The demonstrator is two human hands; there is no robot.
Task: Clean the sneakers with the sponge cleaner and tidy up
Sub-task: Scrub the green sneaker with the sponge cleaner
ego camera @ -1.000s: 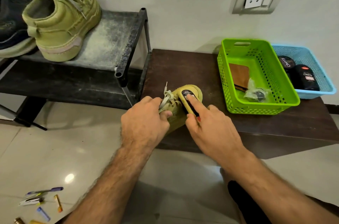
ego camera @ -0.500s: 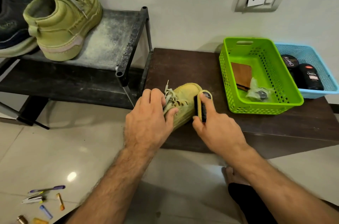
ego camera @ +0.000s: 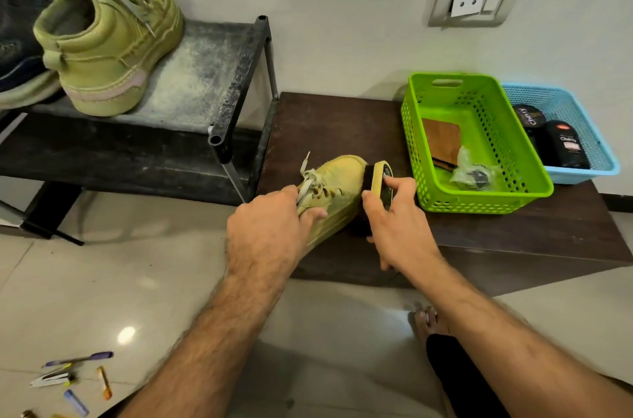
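Sneaker (ego camera: 334,191) lies on the tabletop (ego camera: 342,123), my left hand (ego camera: 270,232) gripping it; my right hand (ego camera: 399,222) clamps the sponge cleaner (ego camera: 378,183) against its 3 o'clock side.

One head-worn wide-angle view looks forward and steeply down from above the person's forearms, close over the grip where the left hand (ego camera: 270,229) holds the sneaker (ego camera: 334,188). The wall rises beyond the grip, a shoe rack (ego camera: 219,75) lies up-left of it, baskets to its right, floor below.
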